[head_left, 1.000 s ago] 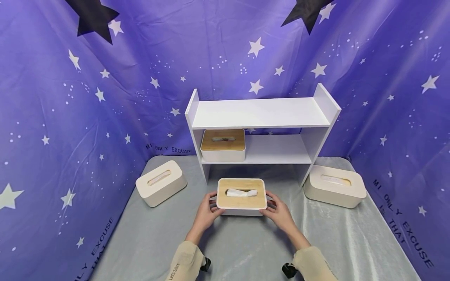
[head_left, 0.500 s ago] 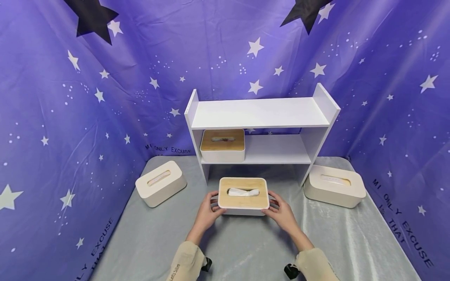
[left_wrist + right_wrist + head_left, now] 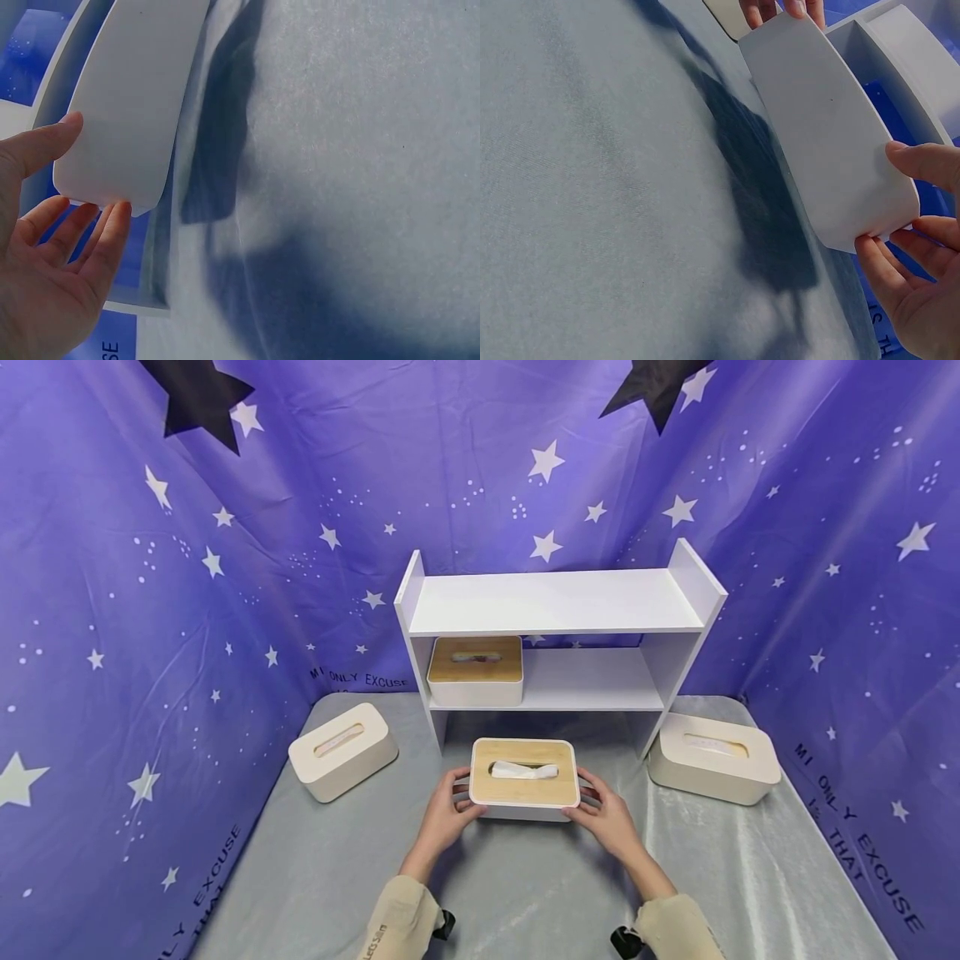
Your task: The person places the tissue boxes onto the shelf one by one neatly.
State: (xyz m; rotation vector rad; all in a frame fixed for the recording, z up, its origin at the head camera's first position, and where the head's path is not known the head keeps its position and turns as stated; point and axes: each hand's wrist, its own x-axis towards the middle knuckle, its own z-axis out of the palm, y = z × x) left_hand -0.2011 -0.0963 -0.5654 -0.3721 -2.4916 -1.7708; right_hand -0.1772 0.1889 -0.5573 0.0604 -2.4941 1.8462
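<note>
A white tissue box [image 3: 525,792] with a bamboo lid and a white tissue in its slot is held between both hands, in front of a white shelf [image 3: 547,602]. My left hand [image 3: 441,817] grips its left end, thumb on the front face and fingers against the end wall, as the left wrist view shows. At the right end my right hand [image 3: 609,822] has the same grip. Both wrist views show the box's plain front wall [image 3: 832,135], with its shadow on the cloth apart from it. The far sides of the box are hidden.
Another bamboo-lidded tissue box [image 3: 476,693] stands on the left of the middle shelf board. Cream tissue boxes lie at the left [image 3: 345,752] and right [image 3: 716,768] of the grey cloth [image 3: 525,893]. A starry purple curtain [image 3: 480,468] surrounds the table.
Both hands have shifted the bamboo-lidded box slightly to the right, keeping their grip on its ends. The shelf and other boxes stay where they were.
</note>
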